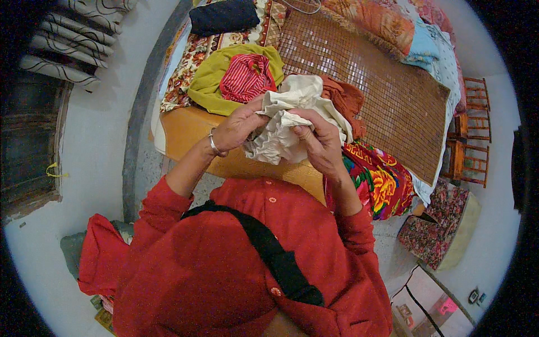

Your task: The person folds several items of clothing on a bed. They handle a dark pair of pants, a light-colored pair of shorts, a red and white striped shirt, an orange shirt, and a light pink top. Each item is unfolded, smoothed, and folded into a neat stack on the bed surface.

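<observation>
A person's left hand (240,128) grips the gathered edge of a white cloth (300,115) while the right hand (321,145) pinches its other side between thumb and fingers, the bunched fabric held above the near edge of a bed (188,132). The loose folds could slip if the right hand's pinch eases, and the left wrist's bangle (213,144) could snag a ruffle. The brown cloth (349,101), just beside, might be dragged along; whether the two touch is unclear.
</observation>
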`<state>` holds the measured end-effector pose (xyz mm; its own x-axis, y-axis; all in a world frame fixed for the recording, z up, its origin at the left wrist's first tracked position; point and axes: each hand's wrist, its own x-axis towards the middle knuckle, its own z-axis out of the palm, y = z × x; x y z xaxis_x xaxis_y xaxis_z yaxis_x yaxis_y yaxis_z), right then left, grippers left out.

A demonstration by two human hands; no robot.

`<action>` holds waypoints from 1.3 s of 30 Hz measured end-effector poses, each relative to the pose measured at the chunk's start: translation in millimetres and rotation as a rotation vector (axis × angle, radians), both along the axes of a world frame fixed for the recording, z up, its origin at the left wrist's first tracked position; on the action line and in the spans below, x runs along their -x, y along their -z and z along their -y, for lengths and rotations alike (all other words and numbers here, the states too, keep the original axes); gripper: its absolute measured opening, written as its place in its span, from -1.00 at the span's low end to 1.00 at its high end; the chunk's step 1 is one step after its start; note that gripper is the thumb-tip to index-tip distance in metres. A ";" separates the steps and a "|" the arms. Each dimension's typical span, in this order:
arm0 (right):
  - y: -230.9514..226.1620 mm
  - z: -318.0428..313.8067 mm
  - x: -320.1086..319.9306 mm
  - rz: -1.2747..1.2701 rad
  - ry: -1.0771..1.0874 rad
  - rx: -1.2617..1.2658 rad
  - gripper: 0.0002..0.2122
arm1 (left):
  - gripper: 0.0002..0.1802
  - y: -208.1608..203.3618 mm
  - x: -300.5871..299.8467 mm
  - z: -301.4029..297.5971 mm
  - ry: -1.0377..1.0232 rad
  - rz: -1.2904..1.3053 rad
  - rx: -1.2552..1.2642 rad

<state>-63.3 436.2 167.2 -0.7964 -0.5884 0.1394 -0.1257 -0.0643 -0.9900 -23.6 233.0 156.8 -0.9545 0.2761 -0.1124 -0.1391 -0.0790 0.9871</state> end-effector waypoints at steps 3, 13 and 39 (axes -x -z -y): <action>0.3 0.7 -3.5 0.005 0.089 0.037 -0.78 | -0.52 -8.8 0.6 1.8 0.053 0.049 0.132; 3.8 2.9 -15.9 -0.318 0.154 -0.035 -0.71 | -0.41 -30.5 -9.0 -18.9 -0.150 -0.286 0.481; 110.8 -17.2 26.1 -0.517 0.099 -0.507 -0.73 | -0.61 -260.7 33.1 136.0 -0.887 -1.353 0.978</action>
<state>-89.4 453.4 56.4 -0.7551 -0.6094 0.2416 -0.5669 0.4219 -0.7075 -56.6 96.9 417.6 -0.3341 0.0335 0.9419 0.4243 0.8977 0.1186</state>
